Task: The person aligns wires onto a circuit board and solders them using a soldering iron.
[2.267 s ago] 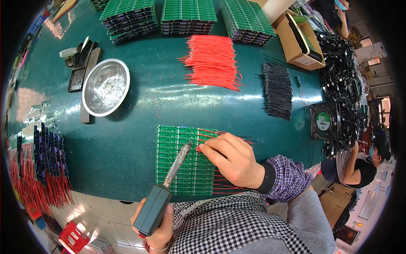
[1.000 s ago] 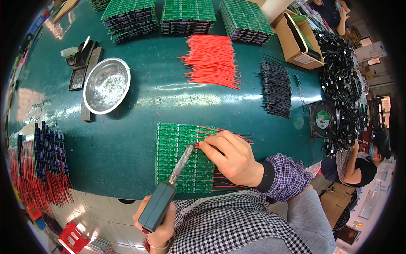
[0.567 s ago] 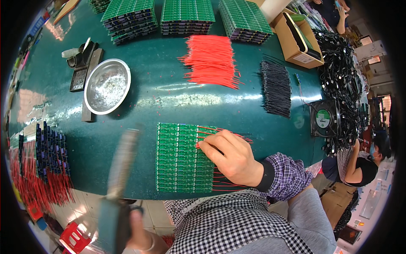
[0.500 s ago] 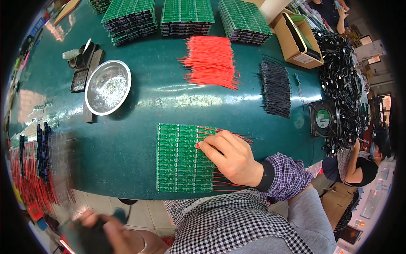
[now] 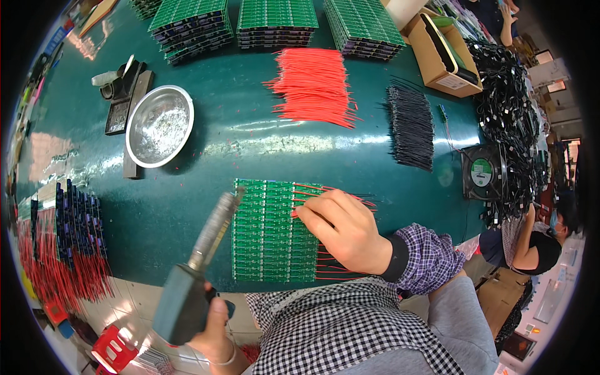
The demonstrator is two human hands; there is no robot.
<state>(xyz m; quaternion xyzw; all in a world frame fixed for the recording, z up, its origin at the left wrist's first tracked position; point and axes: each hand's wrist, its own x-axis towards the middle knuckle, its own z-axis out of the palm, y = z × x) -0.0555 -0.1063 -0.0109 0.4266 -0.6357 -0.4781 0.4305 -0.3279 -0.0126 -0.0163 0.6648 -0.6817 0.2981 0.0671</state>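
A green circuit board panel (image 5: 265,237) lies flat at the table's front edge, with red wires (image 5: 337,269) along its right side. My right hand (image 5: 340,228) rests over the panel's upper right part, finger and thumb pinched on a red wire whose end lies against the board. In my left hand (image 5: 215,331), at the lower left, is a soldering gun (image 5: 187,297) with a dark teal body and a long metal barrel. The barrel points up and right, its blurred tip over the panel's upper left corner. Whether the tip touches the board I cannot tell.
Bundles of red wires (image 5: 312,87) and black wires (image 5: 410,125) lie beyond the panel. A metal bowl (image 5: 131,134) stands at the left, near wired boards (image 5: 81,219). Stacked panels (image 5: 278,15) line the back; a fan (image 5: 481,172) and tangled black cables (image 5: 509,125) are rightward.
My left hand has brought the soldering gun up and right from the lower left, its barrel now reaching the panel. My right hand stays pinched at nearly the same spot.
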